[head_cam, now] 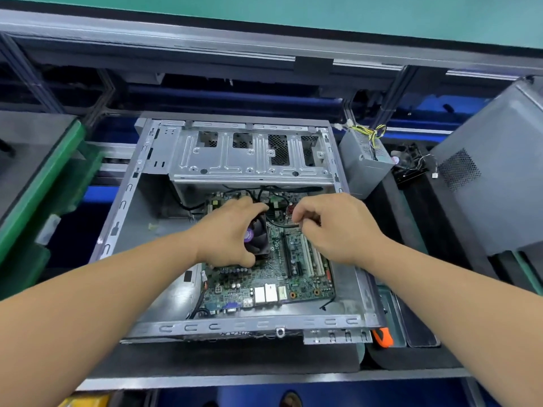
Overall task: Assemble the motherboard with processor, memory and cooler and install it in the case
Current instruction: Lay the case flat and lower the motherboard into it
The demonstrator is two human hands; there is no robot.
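The motherboard (pixel 266 277) lies flat inside the open case (pixel 123 201). The left hand (pixel 226 233) grips the cooler (pixel 258 235), fingers and thumb curled round its fan housing. Just right of it, the right hand (pixel 332 227) hovers over the board with fingertips pinched (on what, cannot be told). A power supply (pixel 364 163) stands beyond the right hand, outside the case.

The case (pixel 123 201) lies open on the worktop (pixel 264 359), with the motherboard (pixel 264 277) inside it, toward the near right. The cooler (pixel 258 233) sits on the board's far left part. The drive cage (pixel 249 154) spans the case's far end. Right of the case stands a power supply (pixel 364 163), and further right a side panel (pixel 484 183). A bin (pixel 44 183) lies to the left.
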